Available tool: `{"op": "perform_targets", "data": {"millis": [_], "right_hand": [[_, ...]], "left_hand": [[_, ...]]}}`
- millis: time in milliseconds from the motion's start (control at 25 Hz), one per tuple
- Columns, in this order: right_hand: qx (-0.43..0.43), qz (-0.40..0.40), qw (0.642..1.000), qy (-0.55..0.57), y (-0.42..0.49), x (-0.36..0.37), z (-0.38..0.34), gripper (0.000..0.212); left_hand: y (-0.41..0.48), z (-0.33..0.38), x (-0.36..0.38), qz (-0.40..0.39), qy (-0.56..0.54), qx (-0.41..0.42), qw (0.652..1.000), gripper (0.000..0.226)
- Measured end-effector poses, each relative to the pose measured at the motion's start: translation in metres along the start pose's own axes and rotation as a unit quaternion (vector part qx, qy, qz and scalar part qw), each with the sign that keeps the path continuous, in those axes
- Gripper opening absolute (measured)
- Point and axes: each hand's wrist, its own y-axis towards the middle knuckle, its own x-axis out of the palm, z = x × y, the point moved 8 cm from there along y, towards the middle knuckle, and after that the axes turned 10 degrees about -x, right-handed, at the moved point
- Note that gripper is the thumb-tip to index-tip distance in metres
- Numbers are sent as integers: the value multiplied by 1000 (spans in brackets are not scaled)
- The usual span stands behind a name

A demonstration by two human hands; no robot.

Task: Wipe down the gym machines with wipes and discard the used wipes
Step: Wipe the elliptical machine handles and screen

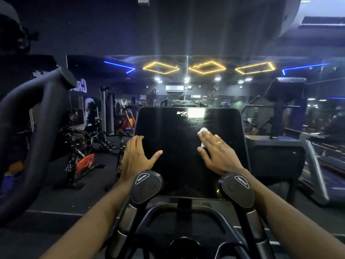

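A large black console screen [179, 139] of a cardio machine stands right in front of me. My right hand [219, 154] lies flat on the screen's right half, fingers straight, pressing a crumpled white wipe [202, 131] against the glass; the wipe shows above and left of my fingers. My left hand [137, 156] rests on the screen's left edge with fingers straight and thumb spread onto the glass. Two resistance handle knobs [146, 186] [238, 187] rise in front of my wrists.
A thick black moving handlebar [43, 116] stands close on my left. Spin bikes [82, 157] sit on the floor to the left. Another machine with a console [285, 90] and a treadmill [321, 165] stand to the right. A mirror wall reflects ceiling lights.
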Motion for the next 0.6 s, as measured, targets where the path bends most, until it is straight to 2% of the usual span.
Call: {"op": "perform_targets", "data": {"millis": [160,280,400,600], "right_hand": [[158,84,983,30,-31,-6,40,54],[166,130,977,25,-54,-5,29,54],[157,113,981,7,-69,-1,24,56],[236,72,969,-12,-63,-7,50,62]], "left_hand": [[-8,-11,13,9,-25,-24,999,86],[-7,-10,14,15,-28,-27,999,85],[-8,-9,13,19,-30,-24,999,84],[-10,-7,11,19,-20,-27,999,85]]}}
